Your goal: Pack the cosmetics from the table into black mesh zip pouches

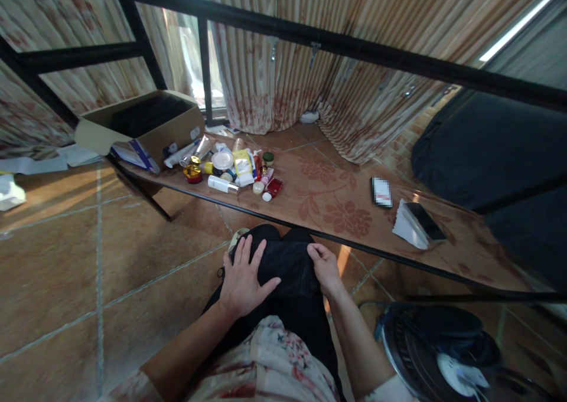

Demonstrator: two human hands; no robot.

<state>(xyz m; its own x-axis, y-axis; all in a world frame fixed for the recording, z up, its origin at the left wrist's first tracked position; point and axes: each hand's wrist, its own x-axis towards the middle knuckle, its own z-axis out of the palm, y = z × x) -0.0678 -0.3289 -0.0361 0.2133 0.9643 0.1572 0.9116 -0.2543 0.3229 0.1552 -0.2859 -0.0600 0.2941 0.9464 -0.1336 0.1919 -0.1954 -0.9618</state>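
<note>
Across my lap lies a piece of thin black fabric, perhaps a mesh pouch; against my black trousers its outline is hard to make out. My left hand rests flat on its left side with the fingers spread. At the right edge, my right hand pinches the fabric between thumb and bent fingers. In front of my knees stands a low bench with a brown flowered cover. On it, nearest my left hand, is a cluster of cosmetics, among them a white bottle and a red jar.
An open cardboard box with dark contents stands at the bench's left end. Toward the right lie a phone, a white tissue and a small dark-edged item. A round dark appliance with a cable is on the floor at right.
</note>
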